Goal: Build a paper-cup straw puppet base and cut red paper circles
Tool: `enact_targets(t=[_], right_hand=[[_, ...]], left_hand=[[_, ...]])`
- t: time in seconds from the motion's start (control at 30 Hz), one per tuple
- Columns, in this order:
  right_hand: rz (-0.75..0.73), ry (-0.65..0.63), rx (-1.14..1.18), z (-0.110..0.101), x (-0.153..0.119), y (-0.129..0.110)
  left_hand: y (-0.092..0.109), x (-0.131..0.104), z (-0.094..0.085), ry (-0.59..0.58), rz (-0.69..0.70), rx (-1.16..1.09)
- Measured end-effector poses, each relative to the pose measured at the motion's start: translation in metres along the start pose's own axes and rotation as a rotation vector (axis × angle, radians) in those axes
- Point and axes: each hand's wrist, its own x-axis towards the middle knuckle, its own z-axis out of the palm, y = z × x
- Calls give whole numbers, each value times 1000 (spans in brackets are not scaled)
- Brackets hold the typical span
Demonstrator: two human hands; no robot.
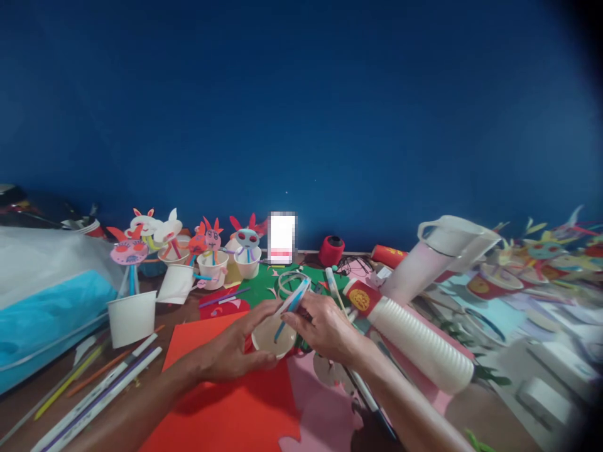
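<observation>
My left grip [232, 348] clasps the paper cup [272, 336] at six o'clock, mouth toward me, seemingly for steadiness; my right grip [325, 323] pinches the blue strip [296, 301], angled inside.

The near part of the orange sheet [235, 408] offers flat, low room between the forearms. Long white sticks [94, 392] and an upright white cup [132, 320] obstruct its left; the toppled cup stack [419, 345] blocks its right.
</observation>
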Motion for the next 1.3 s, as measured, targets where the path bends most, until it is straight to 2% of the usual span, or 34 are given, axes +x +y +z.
enact_targets(t=[0.13,0.33,0.4,0.5,0.6,0.7,0.8,0.93,1.1,1.3], right_hand=[[8,-27,-89,-1,-1,-1],[-45,-47,-107,-3,0,-5],[-32,-39,-106,-3,0,-4],[16,7,-68,-3,0,-1],[81,87,-6,-2,1,2],[119,128,52,0,2,2],[146,113,78,-1,1,-2],[175,131,202,-8,0,-6],[163,310,449,-14,-1,-6],[87,335,324,-9,-5,-12]], left_hand=[[3,0,5,18,-47,-34],[9,3,6,81,59,-47],[8,3,4,87,35,-45],[4,1,3,91,-82,-52],[-4,2,8,147,-160,-135],[-14,6,16,218,-153,-260],[-18,9,19,271,-114,-303],[-13,8,12,274,-119,-222],[-2,3,4,249,-118,-63],[7,-2,1,209,-61,23]])
